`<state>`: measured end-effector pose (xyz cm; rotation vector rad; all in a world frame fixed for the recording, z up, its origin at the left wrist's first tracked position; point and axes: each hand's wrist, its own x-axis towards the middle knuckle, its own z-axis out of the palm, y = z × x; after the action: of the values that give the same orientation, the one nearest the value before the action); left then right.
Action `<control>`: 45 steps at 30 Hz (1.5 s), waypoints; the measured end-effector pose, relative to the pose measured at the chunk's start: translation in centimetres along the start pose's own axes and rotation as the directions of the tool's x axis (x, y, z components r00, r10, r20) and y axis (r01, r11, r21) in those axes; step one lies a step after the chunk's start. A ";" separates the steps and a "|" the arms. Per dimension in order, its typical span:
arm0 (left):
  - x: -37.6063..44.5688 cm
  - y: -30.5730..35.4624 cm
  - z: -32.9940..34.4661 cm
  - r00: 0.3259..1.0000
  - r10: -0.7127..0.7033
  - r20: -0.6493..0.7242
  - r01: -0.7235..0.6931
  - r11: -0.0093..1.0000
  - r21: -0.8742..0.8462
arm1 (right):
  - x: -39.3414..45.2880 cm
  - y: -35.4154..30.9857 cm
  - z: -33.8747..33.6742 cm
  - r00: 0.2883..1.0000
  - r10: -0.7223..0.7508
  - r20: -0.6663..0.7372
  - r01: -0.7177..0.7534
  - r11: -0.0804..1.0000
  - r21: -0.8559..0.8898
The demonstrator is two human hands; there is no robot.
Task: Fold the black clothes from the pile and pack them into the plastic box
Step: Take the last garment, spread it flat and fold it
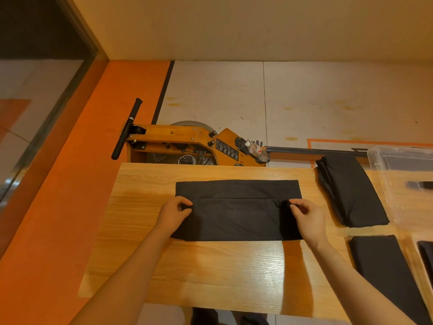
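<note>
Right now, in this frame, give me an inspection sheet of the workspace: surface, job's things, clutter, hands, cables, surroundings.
Surface: wooden table, light grain, glossy.
Job's things: black cloth lies flat mid-table, its near part folded over; stack of black clothes to its right; folded black piece nearer the person; clear plastic box at the far right, with something dark inside.
Clutter: small dark object at the right edge, too blurred to name.
Hands: left hand pinches the fold's left end; right hand pinches its right end.
Cables: nothing seen.
Surroundings: wooden rowing machine on the floor behind the table, plastic bottle in it; orange floor strip at left.
</note>
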<state>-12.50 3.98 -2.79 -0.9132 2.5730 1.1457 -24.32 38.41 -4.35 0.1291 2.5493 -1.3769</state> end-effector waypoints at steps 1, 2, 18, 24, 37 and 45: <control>-0.6 0.5 0.5 1.000 0.006 -0.002 -0.006 1.000 -0.028 | -0.7 -0.2 0.6 1.000 -0.009 0.010 0.009 1.000 0.017; -1.1 1.1 1.1 1.000 0.008 -0.005 -0.009 0.998 -0.067 | -1.4 -0.4 1.2 1.000 -0.018 0.015 0.018 0.999 0.032; -6.6 6.3 9.6 0.997 0.005 0.078 0.025 0.925 -0.380 | -10.3 -2.7 8.5 0.998 0.055 0.018 -0.058 0.960 0.274; -7.2 6.6 10.8 0.990 -0.079 0.113 0.122 0.879 -0.460 | -10.6 -2.4 9.0 0.995 0.091 0.043 -0.100 0.942 0.319; -7.6 6.2 11.3 0.992 -0.060 0.108 0.104 0.880 -0.463 | -11.2 -1.9 8.9 0.985 0.147 0.096 -0.171 0.925 0.339; -7.5 6.4 10.9 0.989 -0.060 0.136 0.122 0.850 -0.512 | -11.7 -1.8 8.9 0.990 0.124 0.073 -0.140 0.952 0.272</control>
<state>-11.28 18.56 -3.45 -1.0157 2.1260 1.8530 -11.82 30.48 -4.62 0.3003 2.2455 -1.6512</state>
